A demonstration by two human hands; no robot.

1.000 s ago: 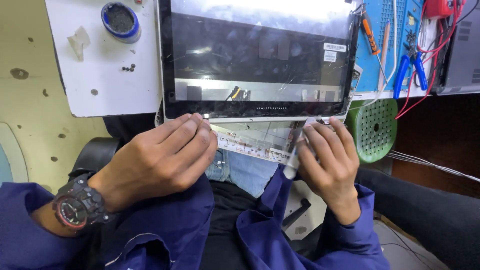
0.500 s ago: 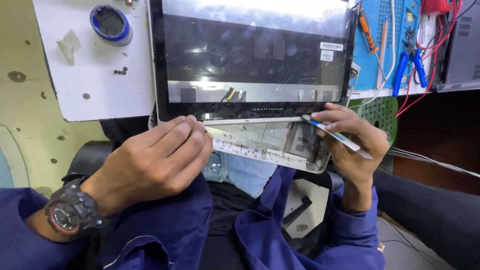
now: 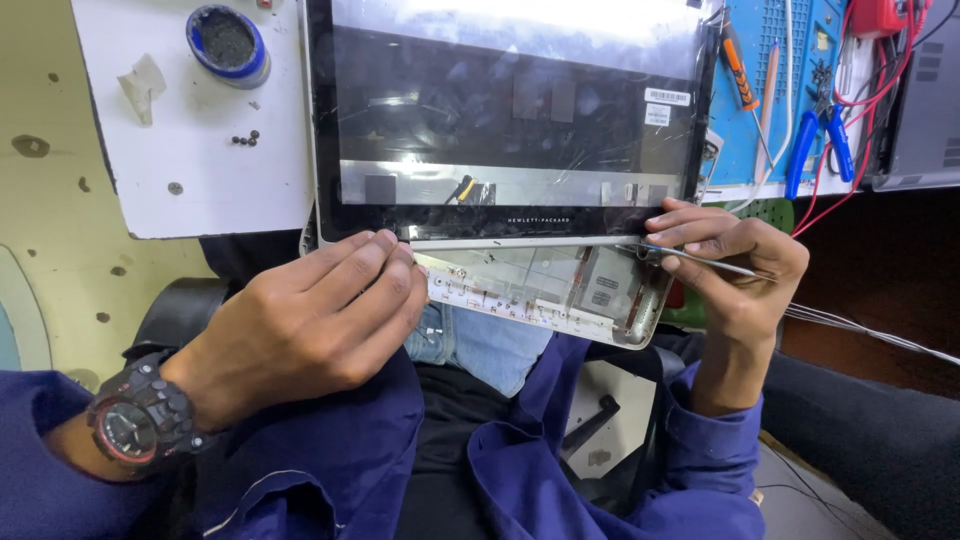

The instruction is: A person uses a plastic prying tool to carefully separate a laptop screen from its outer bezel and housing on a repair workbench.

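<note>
L hand [image 3: 320, 320], w/ a black-and-red wristwatch [image 3: 140, 430], is resting fingers together, curled onto the near-left edge of the laptop [image 3: 510, 150], pressing where the black screen lid is meeting the silver base frame [image 3: 560, 295]. Laptop is lying open across the lap and bench edge, btwn both hands. R hand [image 3: 730, 275] is pinching shut on thin metal tweezers [image 3: 700, 260], tip touching the hinge corner at right. Blue tool mat [image 3: 770, 100] w/ screwdriver is sitting beyond, far right.
</note>
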